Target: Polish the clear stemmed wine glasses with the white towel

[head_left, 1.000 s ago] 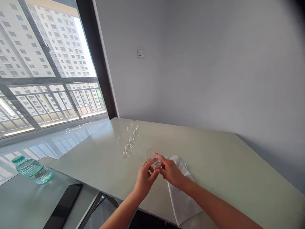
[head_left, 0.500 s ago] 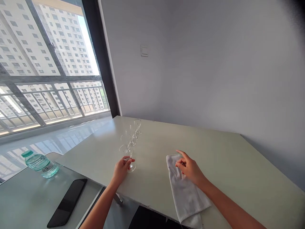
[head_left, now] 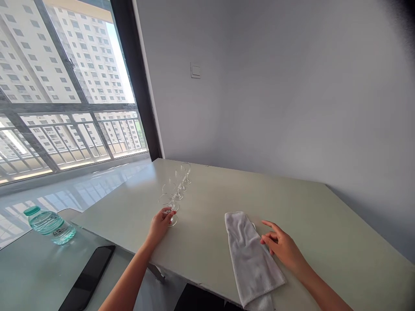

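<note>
My left hand [head_left: 158, 226] is closed around the nearest clear stemmed glass [head_left: 174, 221]. Its round foot shows on the table just right of my fingers, and its bowl rim rises above them. Beyond it, several more stemmed glasses [head_left: 179, 195] stand upright in a row running toward the wall. To the right, my right hand [head_left: 285, 248] hovers by the right edge of a folded white cloth [head_left: 248, 259], index finger stretched out and the other fingers loosely bent. Nothing shows in that hand. The cloth lies flat near the table's front edge.
The pale table [head_left: 207, 242] reaches back to a grey wall [head_left: 275, 108]. On a lower glass-topped surface at left lie a black phone [head_left: 89, 276] and a water bottle [head_left: 52, 224] on its side. A large window [head_left: 71, 86] stands behind.
My right hand has moved right, from above the cloth to beside it, uncovering the cloth. My left hand has shifted slightly up and left on the nearest glass.
</note>
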Action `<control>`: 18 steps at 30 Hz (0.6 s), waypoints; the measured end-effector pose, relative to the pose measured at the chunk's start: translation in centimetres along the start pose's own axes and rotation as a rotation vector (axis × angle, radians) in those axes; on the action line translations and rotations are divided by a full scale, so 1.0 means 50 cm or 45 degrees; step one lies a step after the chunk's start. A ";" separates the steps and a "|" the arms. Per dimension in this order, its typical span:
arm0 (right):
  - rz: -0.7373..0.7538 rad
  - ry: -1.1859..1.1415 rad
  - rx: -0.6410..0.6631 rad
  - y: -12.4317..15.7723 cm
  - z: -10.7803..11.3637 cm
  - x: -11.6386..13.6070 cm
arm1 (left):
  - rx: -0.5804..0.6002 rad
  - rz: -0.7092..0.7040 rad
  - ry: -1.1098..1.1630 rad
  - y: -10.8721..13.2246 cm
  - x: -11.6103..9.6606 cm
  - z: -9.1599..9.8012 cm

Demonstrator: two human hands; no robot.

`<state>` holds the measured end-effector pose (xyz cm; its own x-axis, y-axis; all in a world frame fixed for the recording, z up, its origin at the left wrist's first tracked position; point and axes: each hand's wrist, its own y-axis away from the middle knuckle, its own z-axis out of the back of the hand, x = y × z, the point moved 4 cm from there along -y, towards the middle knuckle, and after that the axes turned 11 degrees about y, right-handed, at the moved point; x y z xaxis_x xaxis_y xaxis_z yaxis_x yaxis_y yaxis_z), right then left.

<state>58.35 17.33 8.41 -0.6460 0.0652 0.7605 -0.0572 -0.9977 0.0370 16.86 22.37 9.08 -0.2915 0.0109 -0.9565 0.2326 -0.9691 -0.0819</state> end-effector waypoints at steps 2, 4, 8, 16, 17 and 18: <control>0.001 0.008 0.012 0.002 -0.004 0.000 | 0.007 -0.003 0.014 -0.004 0.002 0.002; 0.013 0.024 0.034 0.002 -0.010 0.003 | -0.002 -0.014 0.004 -0.008 0.008 0.005; 0.109 0.187 0.018 0.005 -0.023 0.027 | -0.036 -0.045 -0.053 -0.012 0.028 0.018; 0.862 0.870 0.124 0.075 -0.129 0.091 | -0.553 -0.050 -0.421 0.050 0.041 0.092; 0.903 0.890 0.200 0.079 -0.143 0.092 | -0.589 -0.048 -0.420 0.066 0.040 0.091; 0.928 0.898 0.252 0.077 -0.154 0.093 | -0.604 -0.047 -0.406 0.082 0.039 0.084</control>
<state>49.28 13.93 7.10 -0.7768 -0.6233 0.0900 0.6119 -0.7808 -0.1260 13.34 17.39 8.07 -0.5554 -0.1037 -0.8251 0.5869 -0.7518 -0.3006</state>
